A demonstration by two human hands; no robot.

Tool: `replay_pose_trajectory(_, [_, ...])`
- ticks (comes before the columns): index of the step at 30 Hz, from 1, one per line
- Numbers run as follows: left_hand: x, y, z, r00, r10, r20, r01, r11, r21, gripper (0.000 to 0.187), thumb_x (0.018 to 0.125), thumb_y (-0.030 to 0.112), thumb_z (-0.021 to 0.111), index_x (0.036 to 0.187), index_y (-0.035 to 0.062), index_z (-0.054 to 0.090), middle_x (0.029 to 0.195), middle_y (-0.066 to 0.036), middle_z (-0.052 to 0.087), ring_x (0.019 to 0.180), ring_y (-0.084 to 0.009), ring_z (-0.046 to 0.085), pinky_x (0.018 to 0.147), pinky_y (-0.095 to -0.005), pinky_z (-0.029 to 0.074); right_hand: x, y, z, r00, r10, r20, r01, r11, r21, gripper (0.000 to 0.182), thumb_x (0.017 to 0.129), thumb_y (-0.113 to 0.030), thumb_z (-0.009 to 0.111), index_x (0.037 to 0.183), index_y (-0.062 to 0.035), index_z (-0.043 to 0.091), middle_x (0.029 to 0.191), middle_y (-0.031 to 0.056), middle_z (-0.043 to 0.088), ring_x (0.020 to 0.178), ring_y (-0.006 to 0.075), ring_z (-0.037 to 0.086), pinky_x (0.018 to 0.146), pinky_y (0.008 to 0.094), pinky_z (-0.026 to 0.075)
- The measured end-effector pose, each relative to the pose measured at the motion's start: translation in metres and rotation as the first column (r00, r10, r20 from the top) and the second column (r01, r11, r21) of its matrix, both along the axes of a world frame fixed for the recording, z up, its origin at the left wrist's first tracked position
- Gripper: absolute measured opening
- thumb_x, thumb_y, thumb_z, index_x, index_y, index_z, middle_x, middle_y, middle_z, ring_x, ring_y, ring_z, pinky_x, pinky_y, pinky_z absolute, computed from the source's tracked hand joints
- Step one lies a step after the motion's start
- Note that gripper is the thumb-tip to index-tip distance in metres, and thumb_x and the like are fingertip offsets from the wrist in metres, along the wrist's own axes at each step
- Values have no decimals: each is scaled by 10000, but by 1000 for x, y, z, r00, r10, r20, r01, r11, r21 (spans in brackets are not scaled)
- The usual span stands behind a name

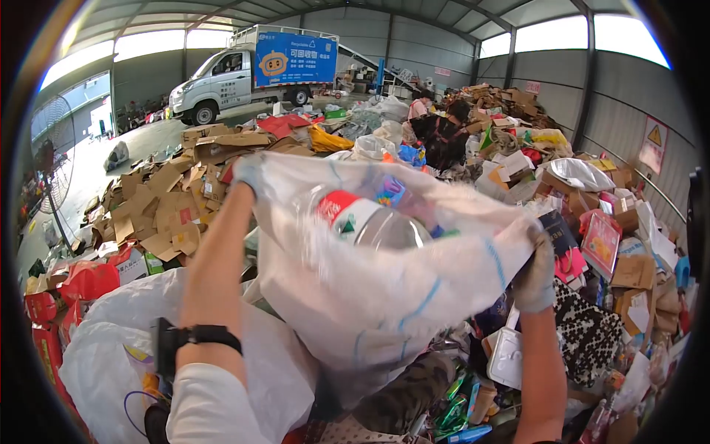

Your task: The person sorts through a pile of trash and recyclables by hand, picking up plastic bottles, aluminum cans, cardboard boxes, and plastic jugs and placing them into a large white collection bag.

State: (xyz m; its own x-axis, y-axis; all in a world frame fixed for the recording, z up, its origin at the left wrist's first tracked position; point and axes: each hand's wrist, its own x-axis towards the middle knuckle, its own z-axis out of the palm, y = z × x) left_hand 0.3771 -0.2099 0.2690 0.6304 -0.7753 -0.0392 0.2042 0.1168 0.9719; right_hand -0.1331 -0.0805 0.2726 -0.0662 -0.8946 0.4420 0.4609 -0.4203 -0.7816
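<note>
A large white woven sack point(436, 296) with blue stripes hangs between both hands, its mouth spread wide and slightly blurred. Inside lies a clear plastic bottle point(381, 226) with a red and white label, beside other plastic pieces. My left hand point(250, 172), in a pale glove, is closed on the sack's rim at the upper left. On the right, my right hand point(534, 274), also gloved, grips the rim lower down. A translucent white bag point(122, 337) lies under my left forearm.
Flattened cardboard point(166, 196) is heaped at the left, near a standing fan point(52, 163). Mixed waste with a white plastic container point(506, 358) lies at the right. Behind are a co-worker point(442, 140) in dark clothes and a truck point(296, 59).
</note>
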Motion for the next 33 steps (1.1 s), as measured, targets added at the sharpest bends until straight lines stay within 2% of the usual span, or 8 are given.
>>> replay_pose_trajectory(6, [87,26,7,912,334,-238,-378,910,-171,378,821,358,550,967,15,611,948,-135,619,804,-227,572,726,-300,483,23,5,31,989,137,62,-133,988,-73,276,823,-211,555,1038,-39,552,1006,63,593,955,187,562,899,373,439])
replay_pose_trajectory(8, [161,13,-33,698,371,613,-358,922,-151,338,800,335,595,908,15,607,829,-105,613,734,-203,559,695,-307,473,34,5,-8,992,-38,-121,54,990,128,320,795,-202,597,1054,-18,553,998,60,597,987,185,550,920,361,419])
replay_pose_trajectory(11, [155,24,-27,549,399,734,-368,904,-216,354,794,356,592,924,27,613,854,-97,620,747,-203,566,683,-328,467,32,0,-33,987,86,-136,-80,996,47,331,787,-178,590,1076,-18,555,1038,54,585,982,182,545,907,351,419])
replay_pose_trajectory(16, [148,-7,-8,841,368,396,-383,923,-44,317,771,302,580,986,74,623,965,-126,636,854,-263,590,777,-360,460,26,19,5,992,117,-49,-116,993,22,275,820,-149,554,1061,-18,560,1009,64,587,918,157,562,855,317,446])
replay_pose_trajectory(20, [77,-3,44,321,107,941,-519,851,80,420,731,209,555,1140,115,551,1125,-198,575,1078,-356,529,910,-403,415,32,67,-17,831,156,-533,-29,971,239,195,819,-142,598,955,-3,606,772,-15,582,702,66,531,628,209,432])
replay_pose_trajectory(22, [35,-21,50,131,283,950,-218,943,-251,358,755,207,563,1094,93,580,1023,-180,619,948,-323,592,834,-379,454,30,66,-36,700,267,-663,-155,962,224,211,836,-179,596,958,-8,613,711,-43,553,645,31,469,542,199,383])
replay_pose_trajectory(26, [-122,27,78,330,-393,858,564,811,154,250,814,182,564,1021,49,605,843,-7,588,716,-86,519,634,-229,426,54,73,-60,419,-37,-907,-134,986,-102,314,844,-288,561,697,-27,469,590,137,425,529,214,428,507,368,353])
replay_pose_trajectory(33, [-347,65,104,-125,-533,837,856,369,363,223,846,135,567,1038,24,588,928,-4,585,861,-89,526,752,-231,429,141,32,-63,905,-338,-259,234,902,-362,122,858,-139,535,810,-38,488,697,104,505,634,220,485,599,367,405])
